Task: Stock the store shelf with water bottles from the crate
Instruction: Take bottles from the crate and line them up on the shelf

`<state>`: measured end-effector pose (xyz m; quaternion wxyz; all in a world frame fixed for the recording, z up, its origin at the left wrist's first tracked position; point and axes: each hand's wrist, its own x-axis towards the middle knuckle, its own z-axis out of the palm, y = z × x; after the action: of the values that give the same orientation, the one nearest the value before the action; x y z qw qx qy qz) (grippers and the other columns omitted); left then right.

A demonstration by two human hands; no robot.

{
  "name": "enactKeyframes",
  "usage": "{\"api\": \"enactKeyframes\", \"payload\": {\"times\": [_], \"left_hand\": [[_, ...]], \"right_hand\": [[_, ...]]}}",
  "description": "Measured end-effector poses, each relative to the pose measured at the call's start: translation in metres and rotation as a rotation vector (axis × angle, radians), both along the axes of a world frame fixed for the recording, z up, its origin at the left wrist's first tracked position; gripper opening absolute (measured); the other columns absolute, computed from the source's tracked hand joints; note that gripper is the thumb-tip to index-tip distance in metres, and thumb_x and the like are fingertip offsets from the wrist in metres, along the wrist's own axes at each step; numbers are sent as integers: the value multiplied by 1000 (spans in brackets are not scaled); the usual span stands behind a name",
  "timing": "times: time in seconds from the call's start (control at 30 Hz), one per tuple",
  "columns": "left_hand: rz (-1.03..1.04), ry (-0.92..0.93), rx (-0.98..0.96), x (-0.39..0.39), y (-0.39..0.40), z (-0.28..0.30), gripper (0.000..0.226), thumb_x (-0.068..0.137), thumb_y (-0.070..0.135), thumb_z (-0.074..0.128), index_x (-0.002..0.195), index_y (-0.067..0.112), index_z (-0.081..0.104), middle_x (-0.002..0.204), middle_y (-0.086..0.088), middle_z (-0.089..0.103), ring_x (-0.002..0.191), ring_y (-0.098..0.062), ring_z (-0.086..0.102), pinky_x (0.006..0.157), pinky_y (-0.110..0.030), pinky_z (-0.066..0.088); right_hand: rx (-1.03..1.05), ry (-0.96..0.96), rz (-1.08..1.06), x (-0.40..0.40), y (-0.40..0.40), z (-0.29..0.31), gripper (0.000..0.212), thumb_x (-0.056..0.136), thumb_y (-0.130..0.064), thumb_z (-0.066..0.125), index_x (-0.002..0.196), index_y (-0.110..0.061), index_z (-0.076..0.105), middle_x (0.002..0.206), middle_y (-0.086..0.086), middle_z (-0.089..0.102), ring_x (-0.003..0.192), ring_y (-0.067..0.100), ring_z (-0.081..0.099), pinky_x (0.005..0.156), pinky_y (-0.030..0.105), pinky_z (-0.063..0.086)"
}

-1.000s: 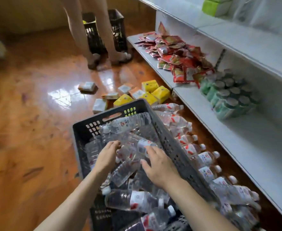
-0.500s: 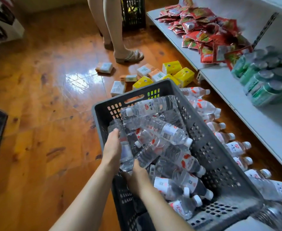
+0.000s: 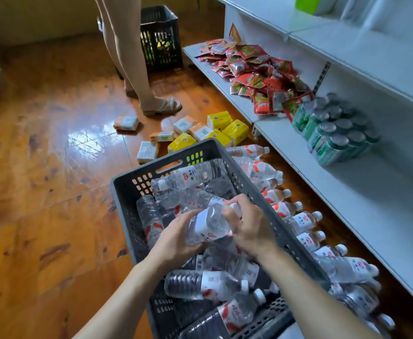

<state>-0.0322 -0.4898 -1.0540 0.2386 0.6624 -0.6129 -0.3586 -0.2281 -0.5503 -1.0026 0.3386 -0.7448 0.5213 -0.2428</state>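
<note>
Hands over crate (image 3: 127, 189), L grip (image 3: 176, 238) & R grip (image 3: 249, 228) clamped on bottle (image 3: 210, 225)

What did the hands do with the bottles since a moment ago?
Both hands were digging low among the bottles in the crate. Now the left hand and right hand have lifted one water bottle up above the pile, gripping it together. The other bottles stayed in the crate, and the row of bottles on the floor has not moved.

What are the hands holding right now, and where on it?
One water bottle, above the crate: left hand around its lower body, right hand at its cap end.
</note>
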Motion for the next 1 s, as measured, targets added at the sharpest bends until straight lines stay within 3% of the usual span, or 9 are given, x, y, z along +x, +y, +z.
{"api": "enactKeyframes", "payload": {"times": [0.13,0.23,0.27,0.4,0.53,0.63,0.8,0.9,1.0], "left_hand": [[-121,121,-21,-38,-22,41,79,68,60,83,134,41,44,125,23,58,112,5,58,98,-33,51],[-213,159,-67,-68,-39,69,75,71,60,80,132,33,47,119,17,64,98,-1,67,85,-36,57],[-238,201,-73,-78,-44,78,74,72,61,78,133,33,47,117,13,67,94,-4,70,82,-37,59],[-212,398,-112,-127,-67,113,46,85,62,66,124,39,55,108,8,74,90,-9,73,81,-32,59],[-172,606,-139,-190,-96,152,35,90,50,47,112,26,58,89,8,77,80,-9,73,67,-19,54],[-231,673,-183,-233,-116,181,40,90,50,40,115,23,57,89,12,75,84,0,71,69,-14,51],[-360,657,-219,-299,-150,218,54,85,59,41,124,24,56,107,7,72,96,-6,70,75,-16,53],[-391,665,-267,-334,-172,233,53,88,59,42,126,24,57,106,12,72,94,3,68,74,-13,51],[-416,618,-331,-366,-197,242,42,100,50,43,135,30,53,113,13,70,102,5,65,87,-16,49]], "right_hand": [[-134,-36,-114,-38,-18,41,58,87,-67,30,86,-15,57,66,-7,57,60,0,54,47,12,36],[-184,-67,-176,-66,-27,72,62,88,-69,33,86,-13,59,69,-1,61,64,13,58,55,35,47],[-189,-94,-203,-77,-29,83,59,89,-70,38,87,-15,60,71,-1,63,67,12,59,56,35,47],[-160,-175,-283,-122,-31,121,37,90,-65,50,109,-34,57,84,-3,67,79,2,61,64,17,45],[-128,-172,-296,-164,-22,134,43,94,-48,55,134,-33,51,103,-14,66,88,-7,63,66,5,46],[-145,-181,-327,-190,-17,134,45,94,-36,64,136,-40,48,107,-20,68,91,-4,66,73,15,54],[-229,-157,-448,-233,-28,154,57,81,-58,61,126,-70,28,114,-30,65,98,-5,65,85,19,55],[-293,-141,-515,-260,-44,167,72,84,-56,62,143,-58,22,121,-28,63,100,-2,66,87,22,56],[-389,-120,-596,-287,-67,174,80,88,-42,69,152,-43,20,127,-21,58,101,2,66,87,31,58]]}}
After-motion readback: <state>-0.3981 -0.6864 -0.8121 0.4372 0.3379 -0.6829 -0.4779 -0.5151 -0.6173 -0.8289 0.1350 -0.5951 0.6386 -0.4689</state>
